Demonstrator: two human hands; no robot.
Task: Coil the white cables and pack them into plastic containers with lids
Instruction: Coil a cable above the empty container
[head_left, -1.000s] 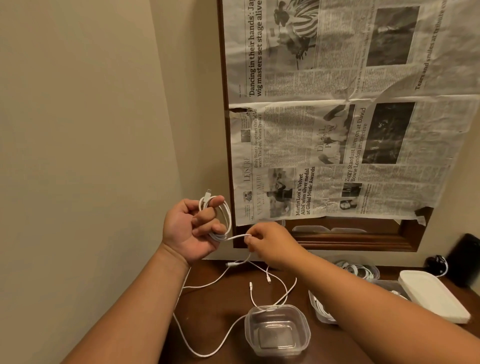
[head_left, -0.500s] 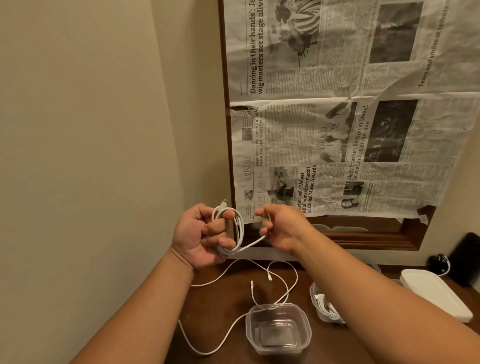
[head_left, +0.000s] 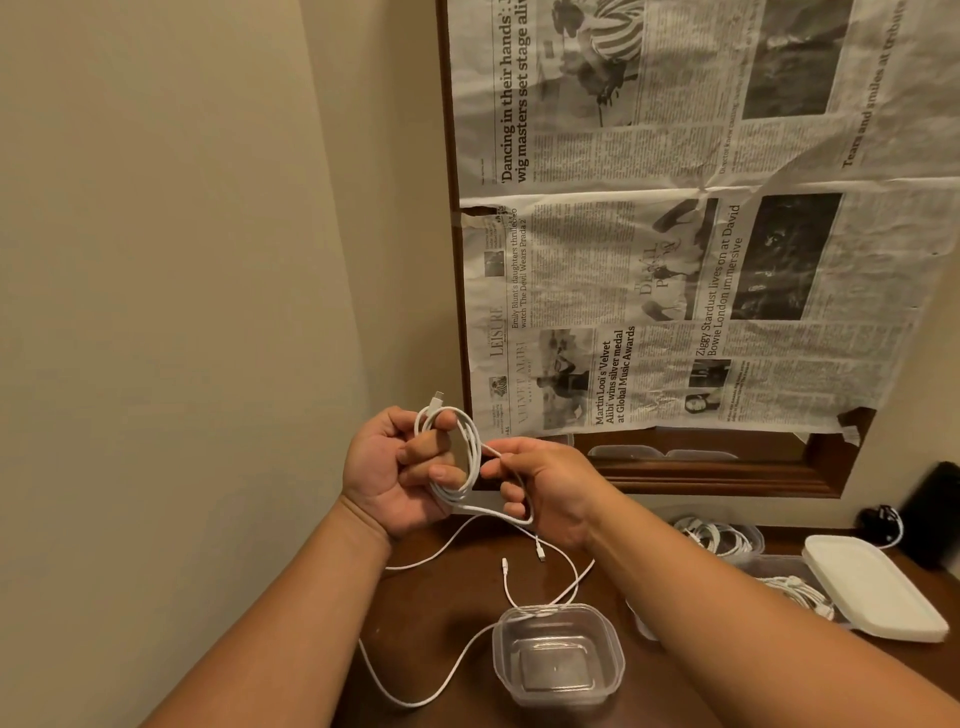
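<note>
Left hand (head_left: 400, 467) gripped coiled white cable (head_left: 470, 457), fingers curled through loops; right hand (head_left: 545, 488) pinched the cable's loose run; open clear container (head_left: 558, 654) sat on counter (head_left: 431, 597) below.

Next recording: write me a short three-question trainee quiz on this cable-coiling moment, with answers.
1. True or false: the clear container nearest the person has its lid on.
2. Which hand grips the wound loops of the white cable: A, left hand, or B, right hand?
3. Fill in: the white lid lies on the table to the person's ____.
Key: 1 false; 2 A; 3 right.
</note>
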